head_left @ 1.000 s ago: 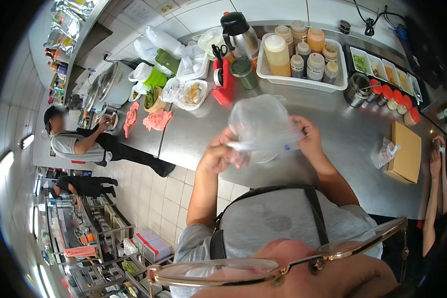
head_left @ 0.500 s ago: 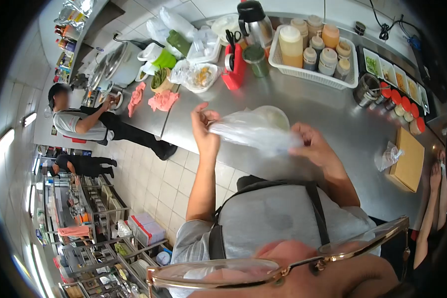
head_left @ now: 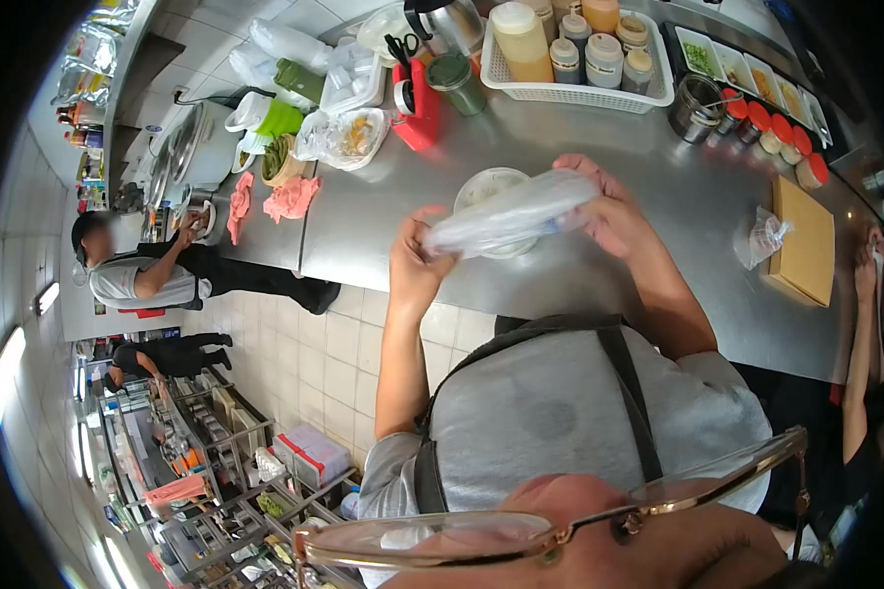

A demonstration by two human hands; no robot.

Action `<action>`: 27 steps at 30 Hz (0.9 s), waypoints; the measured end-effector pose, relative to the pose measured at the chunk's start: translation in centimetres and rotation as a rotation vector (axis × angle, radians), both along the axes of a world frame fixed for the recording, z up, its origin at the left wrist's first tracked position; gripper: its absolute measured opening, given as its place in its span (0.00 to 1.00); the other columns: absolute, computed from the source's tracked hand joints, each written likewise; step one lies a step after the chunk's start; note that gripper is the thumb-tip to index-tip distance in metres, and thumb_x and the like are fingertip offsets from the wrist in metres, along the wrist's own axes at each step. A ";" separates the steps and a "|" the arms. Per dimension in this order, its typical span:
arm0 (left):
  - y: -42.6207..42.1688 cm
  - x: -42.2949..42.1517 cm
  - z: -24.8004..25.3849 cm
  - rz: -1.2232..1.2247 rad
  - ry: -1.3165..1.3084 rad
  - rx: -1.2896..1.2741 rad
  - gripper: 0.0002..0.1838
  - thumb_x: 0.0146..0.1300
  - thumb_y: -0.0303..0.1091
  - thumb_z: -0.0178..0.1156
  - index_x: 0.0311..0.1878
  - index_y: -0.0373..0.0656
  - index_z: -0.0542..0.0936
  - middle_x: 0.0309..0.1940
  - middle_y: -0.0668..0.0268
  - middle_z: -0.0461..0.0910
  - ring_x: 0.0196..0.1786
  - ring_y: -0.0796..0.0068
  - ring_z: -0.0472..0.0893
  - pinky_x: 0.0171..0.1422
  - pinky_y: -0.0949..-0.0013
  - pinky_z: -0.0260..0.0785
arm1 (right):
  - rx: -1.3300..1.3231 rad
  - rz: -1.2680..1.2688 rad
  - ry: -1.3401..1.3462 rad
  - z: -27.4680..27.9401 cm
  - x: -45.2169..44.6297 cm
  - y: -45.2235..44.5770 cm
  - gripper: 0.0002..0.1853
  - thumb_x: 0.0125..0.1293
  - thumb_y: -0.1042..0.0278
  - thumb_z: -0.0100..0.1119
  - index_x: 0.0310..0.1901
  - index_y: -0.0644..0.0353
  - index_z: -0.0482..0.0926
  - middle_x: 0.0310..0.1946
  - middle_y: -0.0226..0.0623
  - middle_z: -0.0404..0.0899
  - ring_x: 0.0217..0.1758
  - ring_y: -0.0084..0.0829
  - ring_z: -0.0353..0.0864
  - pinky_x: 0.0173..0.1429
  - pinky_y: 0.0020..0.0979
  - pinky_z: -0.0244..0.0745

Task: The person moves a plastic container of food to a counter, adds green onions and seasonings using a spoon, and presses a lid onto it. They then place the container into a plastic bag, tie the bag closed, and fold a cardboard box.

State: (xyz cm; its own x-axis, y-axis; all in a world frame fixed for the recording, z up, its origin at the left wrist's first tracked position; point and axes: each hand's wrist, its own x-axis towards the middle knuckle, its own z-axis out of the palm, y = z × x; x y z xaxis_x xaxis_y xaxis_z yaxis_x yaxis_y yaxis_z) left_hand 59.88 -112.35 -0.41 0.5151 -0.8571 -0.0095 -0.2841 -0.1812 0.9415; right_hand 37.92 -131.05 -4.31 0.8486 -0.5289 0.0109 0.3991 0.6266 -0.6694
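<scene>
A clear, crinkled plastic bag [head_left: 511, 216] stretches between my two hands over the steel counter. My left hand [head_left: 417, 257] pinches its left end, fingers closed on the film. My right hand [head_left: 609, 211] grips the other end, which sits higher in view, with fingers and thumb bent around it. Under the bag stands a round, pale bowl [head_left: 471, 191], partly covered by it; what the bowl holds is hard to make out.
Beyond my hands on the counter [head_left: 383, 221] are a white basket of squeeze bottles [head_left: 580, 90], a red holder with scissors [head_left: 417, 113] and red-lidded jars [head_left: 778, 133]. A cardboard box [head_left: 801, 245] lies right. A co-worker [head_left: 147, 265] stands left; another person's arm [head_left: 859, 334] shows far right.
The bag's right end has risen with my right hand, so the bag now slants up to the right. The camera view has shifted, and the bowl shows on both sides of the bag.
</scene>
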 end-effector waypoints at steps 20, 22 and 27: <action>-3.0 -1.5 0.6 -0.243 0.872 -0.338 0.34 0.56 0.18 0.66 0.66 0.39 0.66 0.40 0.63 0.83 0.44 0.75 0.83 0.50 0.71 0.76 | -0.042 -0.311 0.130 -7.3 -2.9 -2.8 0.25 0.60 0.82 0.54 0.61 0.63 0.70 0.44 0.37 0.82 0.46 0.26 0.82 0.54 0.26 0.75; -3.5 -0.5 -1.5 -0.154 0.735 -0.232 0.33 0.54 0.15 0.67 0.64 0.39 0.69 0.36 0.65 0.82 0.41 0.76 0.83 0.47 0.70 0.76 | 0.191 -0.183 0.022 -5.1 -4.1 -3.1 0.26 0.60 0.83 0.53 0.62 0.63 0.69 0.46 0.40 0.82 0.48 0.30 0.82 0.57 0.30 0.75; -4.6 -1.1 -4.2 0.121 -0.476 0.094 0.24 0.48 0.11 0.58 0.50 0.39 0.77 0.28 0.63 0.77 0.31 0.68 0.76 0.40 0.68 0.69 | 0.118 0.069 -0.150 -1.9 -4.5 -0.6 0.26 0.62 0.78 0.58 0.62 0.63 0.68 0.46 0.41 0.82 0.55 0.35 0.83 0.62 0.34 0.74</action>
